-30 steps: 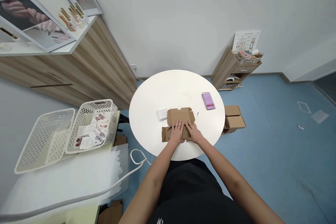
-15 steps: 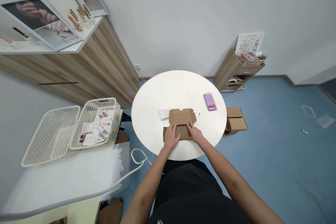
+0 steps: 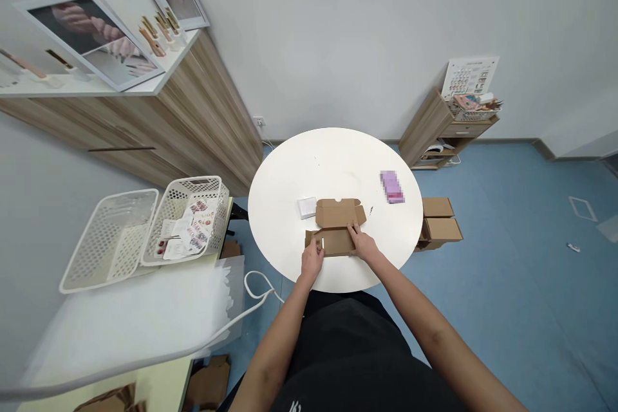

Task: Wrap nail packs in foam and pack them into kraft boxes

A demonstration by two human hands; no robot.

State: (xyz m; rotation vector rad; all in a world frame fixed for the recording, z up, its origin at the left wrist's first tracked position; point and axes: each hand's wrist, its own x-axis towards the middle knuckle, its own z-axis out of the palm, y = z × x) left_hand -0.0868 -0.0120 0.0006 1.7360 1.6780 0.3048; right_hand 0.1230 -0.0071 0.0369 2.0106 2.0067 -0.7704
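Brown cardboard box [image 3: 335, 241], one, clamped by left hand [image 3: 312, 262] and right hand [image 3: 363, 246] fingers [image 3: 355, 230].

On the round white desk [image 3: 333, 167] in front of me sit a small white packet [image 3: 306, 207] and a pink packet [image 3: 393, 187] (blurred, so I can't read it). Two brown cardboard boxes [image 3: 438, 226] are stacked on the blue floor [image 3: 512, 283] just past the desk's edge. To my left are two white plastic baskets [image 3: 109, 241], one holding printed cards [image 3: 190, 230]. Beyond them stands a wood-grain cabinet [image 3: 193, 122] with framed nail photographs [image 3: 91, 38] on top.
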